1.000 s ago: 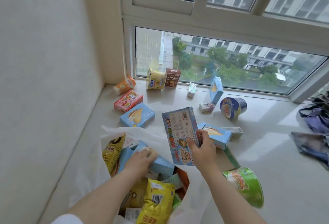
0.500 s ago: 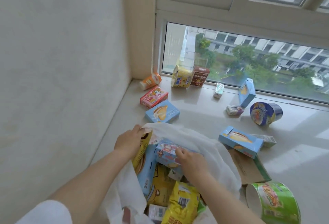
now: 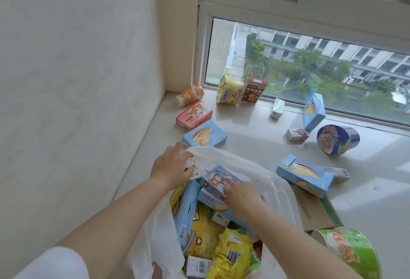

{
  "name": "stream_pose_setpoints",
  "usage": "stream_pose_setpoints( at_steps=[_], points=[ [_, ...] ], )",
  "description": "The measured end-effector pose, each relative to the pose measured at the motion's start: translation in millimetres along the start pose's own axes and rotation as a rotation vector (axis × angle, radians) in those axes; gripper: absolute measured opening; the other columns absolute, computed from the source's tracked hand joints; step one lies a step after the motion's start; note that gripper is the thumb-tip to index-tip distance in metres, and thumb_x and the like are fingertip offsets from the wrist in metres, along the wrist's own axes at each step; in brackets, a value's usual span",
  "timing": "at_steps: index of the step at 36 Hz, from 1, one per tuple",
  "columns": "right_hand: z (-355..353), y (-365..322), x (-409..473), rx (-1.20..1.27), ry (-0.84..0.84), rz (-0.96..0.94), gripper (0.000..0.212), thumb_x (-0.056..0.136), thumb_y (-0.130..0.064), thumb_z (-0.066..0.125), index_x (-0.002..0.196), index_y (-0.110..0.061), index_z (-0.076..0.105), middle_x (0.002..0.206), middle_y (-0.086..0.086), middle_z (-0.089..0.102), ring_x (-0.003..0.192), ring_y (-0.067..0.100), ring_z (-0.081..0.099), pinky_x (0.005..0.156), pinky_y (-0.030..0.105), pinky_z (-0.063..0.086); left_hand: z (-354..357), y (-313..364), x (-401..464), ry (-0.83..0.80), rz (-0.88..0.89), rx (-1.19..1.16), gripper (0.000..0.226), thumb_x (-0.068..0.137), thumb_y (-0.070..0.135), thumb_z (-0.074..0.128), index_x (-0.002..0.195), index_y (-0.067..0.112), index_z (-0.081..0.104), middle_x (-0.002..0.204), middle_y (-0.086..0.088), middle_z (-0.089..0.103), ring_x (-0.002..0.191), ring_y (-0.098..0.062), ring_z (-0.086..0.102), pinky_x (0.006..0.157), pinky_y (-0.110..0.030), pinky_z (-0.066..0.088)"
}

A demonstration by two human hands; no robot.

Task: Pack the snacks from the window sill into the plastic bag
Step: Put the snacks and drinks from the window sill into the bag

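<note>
Right hand presses cartoon box flat (long axis upper-left) into bag.

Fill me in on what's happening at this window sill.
A person is packing snacks into a white plastic bag. The left hand grips the bag's rim, holding it open, while the right hand pushes a cartoon-printed box down among the packets inside. Many snacks remain on the sill, including a pink box and a blue bowl.
</note>
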State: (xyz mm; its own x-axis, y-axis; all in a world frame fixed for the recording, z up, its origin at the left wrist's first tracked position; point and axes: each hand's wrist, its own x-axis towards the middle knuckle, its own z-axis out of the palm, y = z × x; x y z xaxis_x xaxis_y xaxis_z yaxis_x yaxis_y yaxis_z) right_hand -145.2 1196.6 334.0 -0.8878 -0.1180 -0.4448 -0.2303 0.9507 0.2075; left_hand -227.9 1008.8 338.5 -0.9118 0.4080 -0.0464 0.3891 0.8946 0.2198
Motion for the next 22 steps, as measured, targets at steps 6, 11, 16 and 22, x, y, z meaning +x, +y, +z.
stream_pose_setpoints(
  at_steps=[6,11,16,22],
  points=[
    [-39,19,25,0.172,0.308,0.046,0.022,0.094,-0.011,0.037,0.101,-0.009,0.058,0.099,0.008,0.064,0.088,0.029,0.063,0.061,0.031,0.036,-16,19,46,0.12,-0.083,-0.149,0.031,0.093,0.042,0.045,0.094,0.018,0.064,0.118,0.0,0.054,0.11,-0.021,0.044,0.084,-0.033,0.04],
    [-58,49,70,0.368,0.418,0.17,0.02,0.093,-0.014,0.04,0.094,-0.007,0.058,0.096,0.013,0.065,0.087,0.033,0.061,0.062,0.032,0.036,4,27,101,-0.122,-0.308,-0.284,0.033,0.094,0.036,0.044,0.121,0.019,0.055,0.127,-0.006,0.052,0.117,-0.026,0.046,0.089,-0.037,0.043],
    [-50,89,113,0.472,0.352,0.285,0.025,0.093,-0.019,0.041,0.104,-0.009,0.061,0.105,0.012,0.064,0.097,0.034,0.059,0.076,0.034,0.045,40,12,153,-0.422,-0.524,-0.32,0.072,0.082,0.042,0.062,0.143,0.018,0.033,0.139,-0.012,0.039,0.121,-0.03,0.047,0.098,-0.035,0.044],
    [-26,139,160,0.473,0.202,0.373,0.028,0.092,-0.021,0.041,0.108,-0.013,0.062,0.107,0.011,0.059,0.096,0.032,0.057,0.074,0.032,0.041,92,16,186,-0.521,-0.382,-0.01,0.115,0.065,0.064,0.071,0.15,0.032,0.0,0.157,-0.009,-0.006,0.143,-0.034,0.002,0.111,-0.048,0.025]
  ],
)
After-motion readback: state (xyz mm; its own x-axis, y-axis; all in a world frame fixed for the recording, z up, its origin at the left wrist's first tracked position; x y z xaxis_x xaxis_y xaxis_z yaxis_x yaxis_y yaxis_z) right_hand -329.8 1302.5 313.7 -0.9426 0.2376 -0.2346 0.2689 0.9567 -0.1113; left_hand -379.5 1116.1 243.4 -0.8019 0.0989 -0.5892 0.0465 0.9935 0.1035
